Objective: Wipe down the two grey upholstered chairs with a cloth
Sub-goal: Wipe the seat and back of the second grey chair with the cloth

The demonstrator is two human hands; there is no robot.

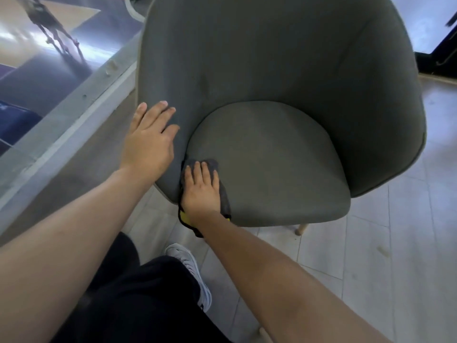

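One grey upholstered chair [277,154] with a curved back and round seat cushion fills the middle of the view. My left hand [150,139] lies flat, fingers apart, on the chair's left armrest edge. My right hand [201,190] presses a dark grey cloth [223,199] with a yellow underside onto the front left corner of the seat cushion. Most of the cloth is hidden beneath my palm; one corner hangs over the seat's front edge. A second chair is not in view.
A glass wall with a grey sill [66,134] runs along the left, close to the chair. Pale tiled floor [395,256] lies to the right and front. My dark trousers and white shoe [195,273] are below. A light wooden chair leg [301,229] shows under the seat.
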